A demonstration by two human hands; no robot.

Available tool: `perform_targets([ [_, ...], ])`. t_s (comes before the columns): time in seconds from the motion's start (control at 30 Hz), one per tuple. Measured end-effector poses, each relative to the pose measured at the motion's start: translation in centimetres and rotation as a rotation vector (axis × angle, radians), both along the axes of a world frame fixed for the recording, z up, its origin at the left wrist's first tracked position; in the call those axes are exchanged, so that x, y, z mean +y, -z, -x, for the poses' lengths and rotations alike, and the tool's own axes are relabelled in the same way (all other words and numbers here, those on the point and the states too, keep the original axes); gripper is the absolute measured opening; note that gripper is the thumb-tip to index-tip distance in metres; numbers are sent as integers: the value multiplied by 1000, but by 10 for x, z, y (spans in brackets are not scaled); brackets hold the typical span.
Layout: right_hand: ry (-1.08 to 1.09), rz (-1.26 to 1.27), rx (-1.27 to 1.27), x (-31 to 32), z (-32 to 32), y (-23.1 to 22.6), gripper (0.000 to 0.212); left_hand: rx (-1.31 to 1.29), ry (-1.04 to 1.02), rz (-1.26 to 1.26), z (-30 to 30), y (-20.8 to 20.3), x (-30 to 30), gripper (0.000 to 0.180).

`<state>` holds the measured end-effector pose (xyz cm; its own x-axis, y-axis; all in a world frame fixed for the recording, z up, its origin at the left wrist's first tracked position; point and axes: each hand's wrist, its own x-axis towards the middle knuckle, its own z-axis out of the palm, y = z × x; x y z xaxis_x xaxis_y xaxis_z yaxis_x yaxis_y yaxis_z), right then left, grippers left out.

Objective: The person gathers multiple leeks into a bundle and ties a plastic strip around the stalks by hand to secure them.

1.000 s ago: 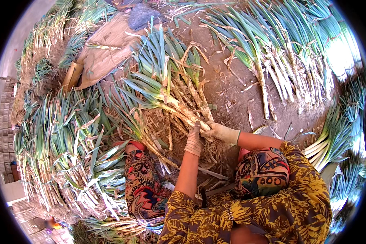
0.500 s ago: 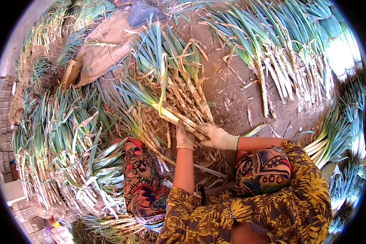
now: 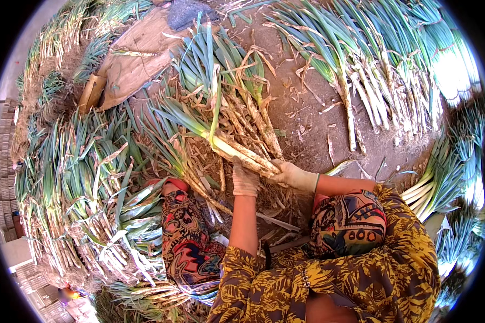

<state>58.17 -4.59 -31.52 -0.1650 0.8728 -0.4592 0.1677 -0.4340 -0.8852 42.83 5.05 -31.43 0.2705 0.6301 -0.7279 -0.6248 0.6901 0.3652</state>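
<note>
Green leaves [image 3: 184,117] top the leek [image 3: 234,151] that both gloved hands [image 3: 246,182] grip, near loose leeks [image 3: 269,134] lying on soil [image 3: 303,123].

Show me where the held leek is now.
The held leek is near the middle of the head view, its lower end gripped by the left hand and right hand, its leaves slanting to the upper left, beside the loose leek pile.
</note>
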Motion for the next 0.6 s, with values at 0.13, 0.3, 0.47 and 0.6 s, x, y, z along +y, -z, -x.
perform_targets([
  [0.13, -20, -264, -155, 12, -29, -56, 71, -151, 9, -139, -26, -77, 18, 56],
  [0.3, -165, -442, -292, 16, -61, -161, 56, -334, 108, -636, 13, -80, 114, 47],
  [0.47, 125, -633, -633, -16, -103, -164, 54, -543, 128, -574, -52, -135, 145, 44],
  [0.6, 535, -584, -713, -36, -125, -130, 53, -346, 480, -619, -116, -183, 149, 54],
])
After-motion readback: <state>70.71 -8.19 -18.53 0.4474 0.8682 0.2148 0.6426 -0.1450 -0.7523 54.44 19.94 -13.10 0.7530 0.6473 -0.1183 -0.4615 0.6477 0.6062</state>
